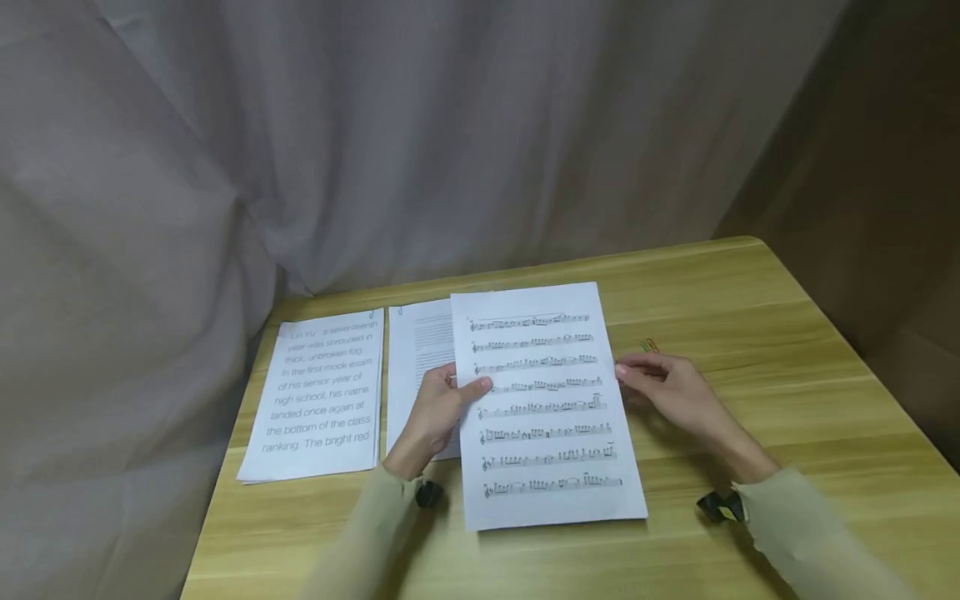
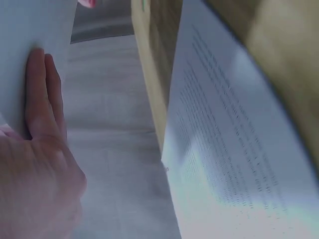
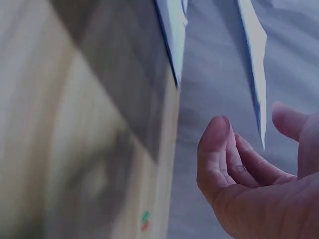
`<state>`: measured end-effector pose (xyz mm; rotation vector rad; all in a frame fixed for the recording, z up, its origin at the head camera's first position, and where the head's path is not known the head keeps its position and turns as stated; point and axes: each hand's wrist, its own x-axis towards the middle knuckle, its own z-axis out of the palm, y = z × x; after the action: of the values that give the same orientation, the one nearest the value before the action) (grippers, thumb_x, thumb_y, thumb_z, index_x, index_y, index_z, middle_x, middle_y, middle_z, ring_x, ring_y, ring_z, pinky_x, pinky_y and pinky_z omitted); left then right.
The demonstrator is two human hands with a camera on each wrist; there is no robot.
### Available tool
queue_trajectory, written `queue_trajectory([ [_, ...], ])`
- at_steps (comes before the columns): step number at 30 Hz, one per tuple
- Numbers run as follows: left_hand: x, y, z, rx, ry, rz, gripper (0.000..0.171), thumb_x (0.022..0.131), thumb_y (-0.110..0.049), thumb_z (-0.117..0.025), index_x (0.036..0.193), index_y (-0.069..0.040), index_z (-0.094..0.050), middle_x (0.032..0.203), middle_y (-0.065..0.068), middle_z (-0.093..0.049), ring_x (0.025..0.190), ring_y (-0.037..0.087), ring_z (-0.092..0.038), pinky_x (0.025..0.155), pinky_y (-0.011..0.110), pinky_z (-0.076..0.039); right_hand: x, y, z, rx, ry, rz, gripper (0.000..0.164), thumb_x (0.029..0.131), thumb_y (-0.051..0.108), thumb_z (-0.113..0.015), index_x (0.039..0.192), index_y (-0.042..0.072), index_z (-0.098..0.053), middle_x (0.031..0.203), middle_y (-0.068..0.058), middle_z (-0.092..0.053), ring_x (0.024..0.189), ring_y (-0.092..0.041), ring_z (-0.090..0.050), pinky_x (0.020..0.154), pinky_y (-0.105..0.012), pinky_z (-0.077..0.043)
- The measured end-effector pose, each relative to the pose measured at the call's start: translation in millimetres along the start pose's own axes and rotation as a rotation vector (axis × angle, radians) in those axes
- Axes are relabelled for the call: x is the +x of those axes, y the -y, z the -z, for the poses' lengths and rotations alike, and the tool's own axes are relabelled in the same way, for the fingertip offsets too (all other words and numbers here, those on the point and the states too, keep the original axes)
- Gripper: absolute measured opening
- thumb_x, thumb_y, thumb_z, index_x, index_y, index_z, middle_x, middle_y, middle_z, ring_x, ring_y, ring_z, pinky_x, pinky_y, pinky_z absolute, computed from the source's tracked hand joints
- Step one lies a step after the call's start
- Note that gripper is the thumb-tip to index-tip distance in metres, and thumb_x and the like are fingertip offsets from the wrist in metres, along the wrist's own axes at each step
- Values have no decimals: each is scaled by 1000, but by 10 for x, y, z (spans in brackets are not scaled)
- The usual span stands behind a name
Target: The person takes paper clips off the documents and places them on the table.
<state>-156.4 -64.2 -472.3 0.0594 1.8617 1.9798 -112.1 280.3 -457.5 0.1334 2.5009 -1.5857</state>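
Observation:
My left hand (image 1: 437, 410) grips a stack of sheet music (image 1: 551, 454) by its left edge, thumb on the printed front and fingers flat behind it. The music is held above the table, tilted toward me. At its right edge is my right hand (image 1: 671, 390), fingers loosely bent. In the right wrist view the thumb stands apart from the fingers (image 3: 213, 142), and the paper's edge (image 3: 256, 82) hangs in the gap between them. Just beyond the right hand lie small colored paper clips (image 1: 649, 345), one green and one orange.
On the left of the wooden table (image 1: 757, 333) lies a large-print text stack (image 1: 322, 392) with a clip at its top. Beside it, a small-print document (image 1: 405, 358), also clipped, is partly covered by the music. A grey curtain (image 1: 450, 142) hangs behind the table.

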Motion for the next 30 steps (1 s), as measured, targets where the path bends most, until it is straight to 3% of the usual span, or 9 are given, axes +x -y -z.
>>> queue_trajectory([
  [3,125,-34,-11,10,-16,-12,33,103,-7,-70,136,-3,-71,119,19,-83,96,30,-85,83,41,-70,-15,-39,-85,40,31,-40,57,111,31,-66,148,-12,-57,134,-29,-74,98,-7,-77,89,-30,-68],
  [7,283,-54,-14,7,-51,3,32,103,-9,-71,135,-5,-72,121,17,-83,99,27,-85,85,38,-70,3,-90,-171,63,24,-94,57,109,30,-68,145,-14,-58,118,-18,-80,89,-8,-74,78,-28,-65],
  [13,463,-66,-43,3,-76,25,31,104,-12,-71,135,-6,-72,124,16,-82,100,24,-85,86,35,-70,28,-144,-213,86,5,-126,51,108,29,-69,139,-12,-64,105,-4,-83,86,-7,-74,74,-25,-61],
  [22,756,3,-110,30,-55,37,32,104,-14,-72,135,-6,-73,124,17,-82,94,19,-83,82,30,-69,129,-193,-175,-25,-107,-80,42,108,24,-69,128,-13,-69,97,-14,-82,75,-10,-73,62,-26,-60],
  [30,884,57,-184,178,-90,89,34,103,-19,-73,133,-2,-72,114,15,-83,83,12,-77,71,22,-60,277,-277,-99,-104,-169,-97,47,106,21,-71,135,-16,-66,111,-29,-80,77,-12,-71,62,-26,-58],
])
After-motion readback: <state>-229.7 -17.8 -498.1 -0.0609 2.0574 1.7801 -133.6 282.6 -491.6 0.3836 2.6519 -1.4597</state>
